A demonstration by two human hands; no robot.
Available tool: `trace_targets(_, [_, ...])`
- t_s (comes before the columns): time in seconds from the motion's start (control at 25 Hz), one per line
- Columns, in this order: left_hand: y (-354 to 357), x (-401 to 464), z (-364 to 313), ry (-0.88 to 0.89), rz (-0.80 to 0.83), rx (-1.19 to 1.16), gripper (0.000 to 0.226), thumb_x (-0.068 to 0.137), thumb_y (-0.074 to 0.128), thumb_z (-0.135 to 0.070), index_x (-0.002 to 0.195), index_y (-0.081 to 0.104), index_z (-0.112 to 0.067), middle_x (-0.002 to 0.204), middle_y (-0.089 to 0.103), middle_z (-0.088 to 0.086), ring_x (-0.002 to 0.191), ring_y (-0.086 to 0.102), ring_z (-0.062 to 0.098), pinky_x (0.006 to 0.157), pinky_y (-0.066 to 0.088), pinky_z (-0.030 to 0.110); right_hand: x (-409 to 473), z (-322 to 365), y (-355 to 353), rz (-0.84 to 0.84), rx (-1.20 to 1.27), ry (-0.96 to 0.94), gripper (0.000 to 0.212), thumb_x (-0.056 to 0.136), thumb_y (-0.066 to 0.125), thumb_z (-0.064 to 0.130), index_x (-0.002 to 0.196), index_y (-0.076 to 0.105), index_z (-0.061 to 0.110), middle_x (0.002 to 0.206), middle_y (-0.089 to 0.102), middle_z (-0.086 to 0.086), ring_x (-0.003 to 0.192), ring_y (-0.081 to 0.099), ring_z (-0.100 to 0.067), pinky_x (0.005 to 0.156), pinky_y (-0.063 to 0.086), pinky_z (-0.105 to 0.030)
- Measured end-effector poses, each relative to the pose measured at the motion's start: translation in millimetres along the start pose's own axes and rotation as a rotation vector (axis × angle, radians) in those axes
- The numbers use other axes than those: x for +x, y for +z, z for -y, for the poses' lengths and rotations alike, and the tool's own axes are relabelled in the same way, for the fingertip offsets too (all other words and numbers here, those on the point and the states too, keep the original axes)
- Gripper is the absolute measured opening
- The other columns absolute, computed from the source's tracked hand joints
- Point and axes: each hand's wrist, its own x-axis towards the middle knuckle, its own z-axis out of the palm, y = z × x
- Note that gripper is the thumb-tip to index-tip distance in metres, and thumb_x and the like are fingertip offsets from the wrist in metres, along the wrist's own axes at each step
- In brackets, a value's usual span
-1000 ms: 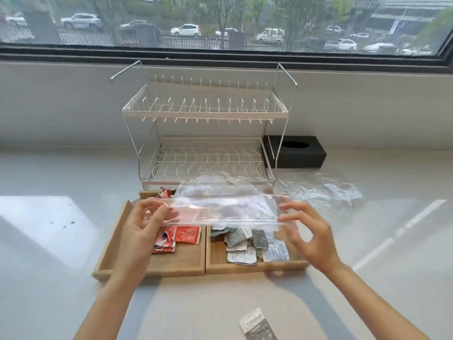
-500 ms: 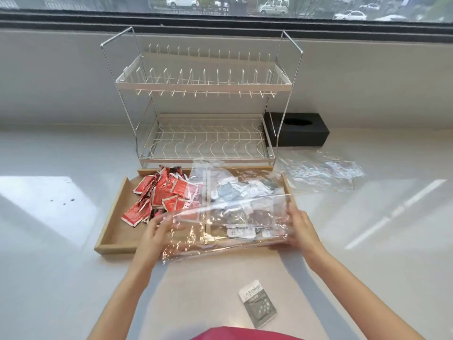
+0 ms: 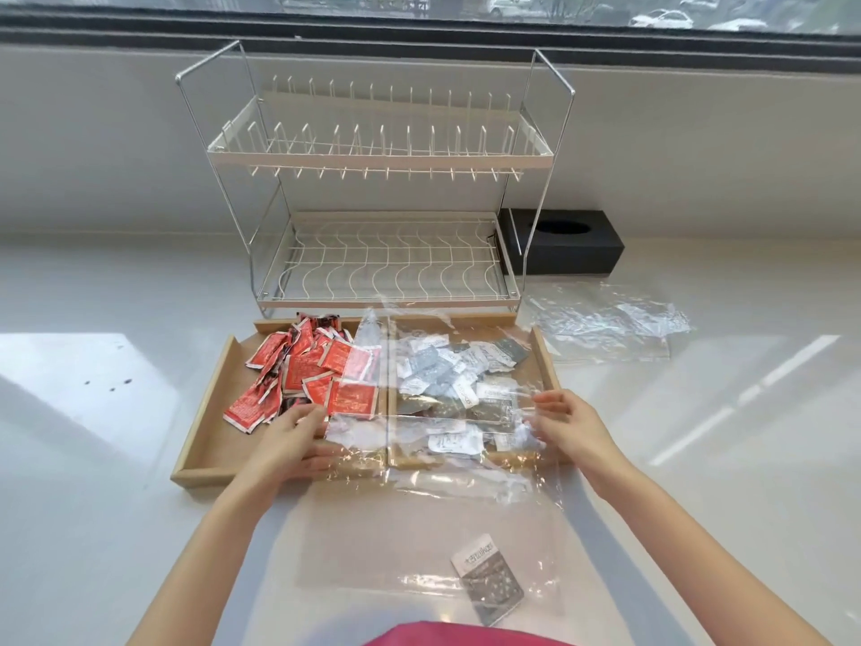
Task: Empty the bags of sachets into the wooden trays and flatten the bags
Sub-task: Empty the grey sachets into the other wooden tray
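Left hand [image 3: 293, 440] lies on the left edge of the clear bag [image 3: 433, 435], fingers fairly straight, thumb near the front rim of the tray; whether it pinches the film or only presses it, cannot tell. Right hand [image 3: 566, 424] is at the bag's right edge, fingers loosely spread and touching the film, grip not clearly visible either. The bag is spread over the front of both wooden trays [image 3: 200, 463] and hangs forward onto the table [image 3: 93, 529].

Progress, as a judgement: both bags look emptied. Red sachets [image 3: 298, 370] fill the left tray, grey and white sachets [image 3: 447, 370] fill the right tray. A second clear bag [image 3: 605, 324] lies on the table right of the trays, crumpled rather than properly flat. Left to do: smooth the bag in hand, probably redo the other one. One stray sachet [image 3: 489, 578] sits on the table near the person (likely belongs in the right tray).

Hard to make out: the bag's edges, since the film is transparent and glare breaks the outline; whether the stray sachet is under the film or just beside it. Sachet print is unreadable. The dish rack [image 3: 382, 156] and black box [image 3: 563, 247] stand behind, untouched by the task.
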Motion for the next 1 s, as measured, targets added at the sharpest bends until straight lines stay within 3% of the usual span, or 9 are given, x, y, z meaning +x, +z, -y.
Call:
trace_targets(0.12, [4, 4, -1, 0.098, -0.002, 0.102, 0.018, 0.091, 0.047, -0.019, 0.107, 0.054, -0.013, 0.087, 0.062, 0.002, 0.073, 0.063, 0.015, 0.052, 0.053, 0.021, 1, 4, 3, -0.030, -0.016, -0.053, 0.030, 0.077, 0.061, -0.007, 0.098, 0.054, 0.013, 0.101, 0.055, -0.002, 0.100, 0.052, -0.020, 0.069, 0.045, -0.019])
trace_targets(0.2, [8, 4, -4, 0.158, -0.031, 0.087, 0.009, 0.091, 0.048, -0.014, 0.095, 0.056, -0.012, 0.083, 0.063, 0.001, 0.073, 0.062, 0.010, 0.057, 0.048, 0.020, 2, 7, 5, -0.057, -0.046, -0.081, 0.033, 0.076, 0.062, -0.007, 0.102, 0.054, 0.013, 0.093, 0.054, 0.007, 0.102, 0.050, -0.017, 0.078, 0.042, -0.023])
trace_targets(0.36, [7, 1, -10, 0.235, -0.066, -0.009, 0.012, 0.089, 0.050, -0.011, 0.082, 0.055, -0.017, 0.082, 0.062, 0.004, 0.069, 0.062, 0.009, 0.051, 0.051, 0.012, 6, 6, 3, -0.118, 0.004, -0.029, 0.055, 0.076, 0.065, -0.002, 0.124, 0.041, 0.012, 0.115, 0.053, -0.011, 0.101, 0.056, -0.025, 0.088, 0.047, -0.037])
trace_targets(0.48, [5, 0, -10, 0.263, -0.103, -0.065, 0.008, 0.089, 0.050, -0.010, 0.087, 0.056, -0.014, 0.085, 0.062, 0.007, 0.059, 0.065, 0.006, 0.053, 0.053, 0.013, 6, 3, 4, -0.061, 0.146, 0.071, 0.062, 0.078, 0.066, 0.000, 0.130, 0.034, 0.008, 0.103, 0.054, -0.011, 0.091, 0.059, -0.026, 0.086, 0.049, -0.033])
trace_targets(0.56, [6, -3, -10, 0.273, -0.109, -0.098, 0.010, 0.090, 0.049, -0.011, 0.097, 0.056, -0.010, 0.093, 0.064, 0.010, 0.064, 0.065, 0.008, 0.059, 0.054, 0.019, 5, 2, 4, -0.015, 0.160, 0.070, 0.059, 0.079, 0.063, -0.001, 0.131, 0.035, 0.006, 0.095, 0.058, -0.010, 0.091, 0.059, -0.027, 0.087, 0.050, -0.035])
trace_targets(0.76, [2, -9, -31, 0.369, -0.096, -0.150, 0.014, 0.091, 0.047, -0.010, 0.105, 0.048, -0.009, 0.082, 0.069, 0.003, 0.062, 0.068, 0.003, 0.055, 0.053, 0.015, 1, 31, -2, -0.047, 0.114, -0.128, 0.053, 0.081, 0.061, -0.001, 0.127, 0.039, 0.012, 0.084, 0.062, -0.006, 0.081, 0.060, -0.016, 0.070, 0.049, -0.016])
trace_targets(0.88, [-6, -14, -51, 0.539, -0.071, -0.123, 0.021, 0.090, 0.047, -0.006, 0.104, 0.045, -0.022, 0.067, 0.073, -0.007, 0.068, 0.068, 0.004, 0.058, 0.052, 0.016, 2, 55, -8, -0.098, 0.039, -0.312, 0.050, 0.081, 0.062, 0.002, 0.126, 0.045, 0.013, 0.080, 0.062, 0.001, 0.080, 0.060, -0.010, 0.076, 0.048, -0.017])
trace_targets(1.0, [-14, -22, -68, 0.697, 0.015, 0.043, 0.037, 0.088, 0.044, 0.002, 0.102, 0.049, -0.031, 0.071, 0.072, -0.016, 0.074, 0.064, -0.005, 0.067, 0.048, 0.007, 4, 73, -17, -0.189, -0.145, -0.462, 0.041, 0.082, 0.063, 0.010, 0.121, 0.054, 0.015, 0.085, 0.062, 0.001, 0.078, 0.058, -0.009, 0.078, 0.047, -0.017])
